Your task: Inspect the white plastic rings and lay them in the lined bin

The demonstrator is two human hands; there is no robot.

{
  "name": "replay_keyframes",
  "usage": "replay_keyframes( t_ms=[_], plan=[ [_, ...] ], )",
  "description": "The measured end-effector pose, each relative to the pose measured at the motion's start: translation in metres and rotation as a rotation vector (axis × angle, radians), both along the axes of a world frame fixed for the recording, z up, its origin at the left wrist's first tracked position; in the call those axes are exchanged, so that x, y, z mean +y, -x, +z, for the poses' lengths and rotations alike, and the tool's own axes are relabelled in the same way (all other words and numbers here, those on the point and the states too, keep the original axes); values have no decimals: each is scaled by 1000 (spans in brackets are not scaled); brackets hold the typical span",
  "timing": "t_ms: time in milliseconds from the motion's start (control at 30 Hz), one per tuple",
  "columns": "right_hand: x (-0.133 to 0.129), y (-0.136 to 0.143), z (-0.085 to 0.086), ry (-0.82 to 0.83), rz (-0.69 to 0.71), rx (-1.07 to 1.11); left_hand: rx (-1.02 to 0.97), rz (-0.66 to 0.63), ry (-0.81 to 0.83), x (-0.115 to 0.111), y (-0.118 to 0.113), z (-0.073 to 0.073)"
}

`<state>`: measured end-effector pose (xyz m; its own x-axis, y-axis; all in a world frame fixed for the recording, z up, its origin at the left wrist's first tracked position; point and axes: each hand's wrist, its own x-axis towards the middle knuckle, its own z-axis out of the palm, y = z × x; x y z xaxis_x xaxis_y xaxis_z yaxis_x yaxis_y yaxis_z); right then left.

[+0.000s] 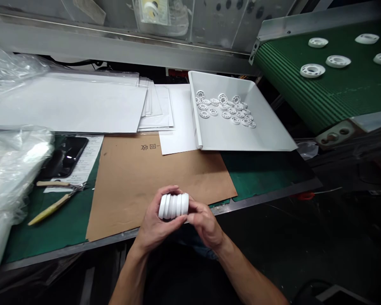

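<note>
A row of several white round discs (173,206) lies on its side between my hands, above the front edge of the table. My left hand (155,220) is wrapped round the row, with the thumb below and the fingers over the top. At the right end of the row, my right hand (206,220) is closed, its fingertips against the last disc. Brown cardboard (130,182) lies flat beyond my hands. Farther back, a white tray (266,135) holds several white rings (226,115) with holes in them.
A green conveyor belt (292,84) at the upper right carries several white rings (312,70). Pliers (55,207), a black phone (70,156) and clear plastic bags (12,169) lie at left. White sheets (66,101) are stacked behind the cardboard. A metal ledge (114,46) crosses the back.
</note>
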<state>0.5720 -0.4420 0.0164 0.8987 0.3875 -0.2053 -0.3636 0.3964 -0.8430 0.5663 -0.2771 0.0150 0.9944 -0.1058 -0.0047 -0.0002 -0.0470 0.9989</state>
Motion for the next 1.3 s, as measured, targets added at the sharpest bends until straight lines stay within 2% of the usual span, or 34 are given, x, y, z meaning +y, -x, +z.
replay_keyframes(
  t_ms=[67,200,367,500,567,633,767,867,967,1067,1167,1233,1300],
  plan=[
    [-1,0,5,78,67,-57,27,-19,20,1,1,-2],
    [2,-1,5,237,32,44,-123,-24,-56,-3,3,-10],
    [7,2,-4,189,38,109,-413,29,-301,-5,1,-20],
    [7,5,-4,181,5,63,-408,-5,-349,-1,2,-25],
    [6,3,-3,181,-47,-43,-319,-46,-257,2,4,-26],
    [3,0,-2,218,-120,-212,-168,-53,-59,5,7,-27],
    [-9,-7,-6,425,-239,-613,143,30,330,8,8,-22],
    [-18,-11,-9,540,-270,-871,248,-7,424,5,7,-12],
    [-21,-13,-9,552,-275,-983,290,-41,461,3,6,-4],
    [-21,-10,-10,522,-280,-994,293,-84,468,2,8,-2],
    [-20,-3,-13,487,-269,-898,214,-73,393,2,10,-4],
    [-21,2,-16,488,-298,-725,93,15,258,2,12,-6],
    [-20,5,-17,485,-381,-506,-62,134,35,1,12,-5]
  ],
)
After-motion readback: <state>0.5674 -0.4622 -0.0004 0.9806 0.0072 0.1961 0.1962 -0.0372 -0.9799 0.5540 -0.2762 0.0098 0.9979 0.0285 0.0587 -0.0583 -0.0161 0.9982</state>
